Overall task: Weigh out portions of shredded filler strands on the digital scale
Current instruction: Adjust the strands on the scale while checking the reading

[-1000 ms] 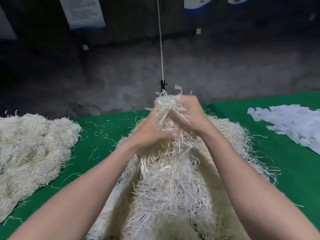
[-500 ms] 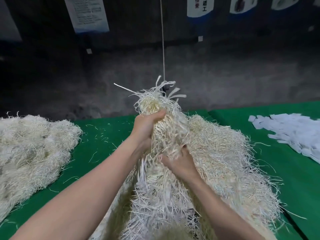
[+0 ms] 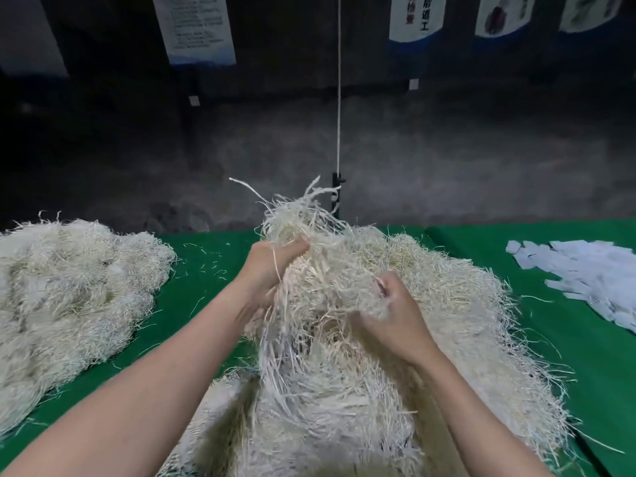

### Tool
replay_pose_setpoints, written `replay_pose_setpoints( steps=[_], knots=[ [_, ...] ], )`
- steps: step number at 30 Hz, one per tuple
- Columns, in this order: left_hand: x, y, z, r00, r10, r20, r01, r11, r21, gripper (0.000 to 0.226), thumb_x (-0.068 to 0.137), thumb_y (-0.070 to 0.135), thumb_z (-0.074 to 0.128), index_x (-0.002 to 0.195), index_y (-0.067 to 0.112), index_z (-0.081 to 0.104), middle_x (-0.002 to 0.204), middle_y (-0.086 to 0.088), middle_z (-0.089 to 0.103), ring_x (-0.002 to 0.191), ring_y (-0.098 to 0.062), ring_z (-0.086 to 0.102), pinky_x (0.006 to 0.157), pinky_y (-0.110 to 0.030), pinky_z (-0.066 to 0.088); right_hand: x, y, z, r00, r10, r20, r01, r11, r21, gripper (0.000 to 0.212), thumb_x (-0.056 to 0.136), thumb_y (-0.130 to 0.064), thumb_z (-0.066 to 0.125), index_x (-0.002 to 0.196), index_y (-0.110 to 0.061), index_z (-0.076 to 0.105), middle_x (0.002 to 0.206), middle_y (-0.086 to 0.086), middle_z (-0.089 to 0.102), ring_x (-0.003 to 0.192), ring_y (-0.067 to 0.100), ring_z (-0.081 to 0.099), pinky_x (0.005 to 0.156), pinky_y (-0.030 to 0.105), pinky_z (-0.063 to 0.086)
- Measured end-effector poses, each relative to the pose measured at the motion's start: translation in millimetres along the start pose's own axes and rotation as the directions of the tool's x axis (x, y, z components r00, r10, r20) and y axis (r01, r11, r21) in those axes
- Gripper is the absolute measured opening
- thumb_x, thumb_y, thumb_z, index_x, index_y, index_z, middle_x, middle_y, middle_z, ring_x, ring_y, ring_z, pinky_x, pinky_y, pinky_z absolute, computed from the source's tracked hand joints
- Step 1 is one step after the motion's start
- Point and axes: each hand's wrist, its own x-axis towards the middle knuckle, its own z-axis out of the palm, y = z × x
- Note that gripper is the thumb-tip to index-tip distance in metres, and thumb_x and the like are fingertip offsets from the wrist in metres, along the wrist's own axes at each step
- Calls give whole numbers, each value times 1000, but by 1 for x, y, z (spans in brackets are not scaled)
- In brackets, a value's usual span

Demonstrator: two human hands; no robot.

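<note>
Cream shredded strands (image 3: 344, 294) (tangled, heaped)

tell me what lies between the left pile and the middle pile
In the head view, green cloth with a few loose strands scattered on it separates the left pile from the middle pile.

The light is strong only near the camera: the pale shredded strands (image 3: 447, 304) and the green table cover (image 3: 206, 270) look bright, while the concrete floor (image 3: 447, 160) behind is dim and the wall with the posters (image 3: 196, 29) sinks almost into black at the upper left. Soft shadows lie on the heap beside the forearms (image 3: 137, 390) at the bottom. The fingers of the right hand (image 3: 395, 325) are smeared, the lowest strands are unsharp, and the wide lens tilts the posters outward toward the corners.
</note>
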Motion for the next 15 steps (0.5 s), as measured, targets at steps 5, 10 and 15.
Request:
replay_pose_setpoints(
  steps=[5,10,15],
  knots=[
    [-16,8,13,934,-85,348,28,986,167,56,60,25,83,107,7,58,86,0,73,72,-8,66,74,-25,48,18,-50,18,988,148,-46,-99,833,545,22,86,-9,65,99,-17,49,86,8,63,44,4,51,38,14,37],
    [-16,-5,13,973,-23,229,-64,928,366,29,73,-7,66,94,9,57,92,-4,61,70,-5,60,55,-13,49,32,-48,5,979,74,-191,32,864,502,30,87,0,59,90,-29,52,88,-5,64,50,3,56,41,16,43],
    [-2,6,4,997,-24,-67,27,999,40,38,65,-8,45,93,6,65,101,-3,65,94,-21,57,91,-40,44,13,7,26,991,116,63,-127,969,214,61,85,12,53,131,-27,48,120,-22,48,70,14,66,60,33,58]
  ],
)
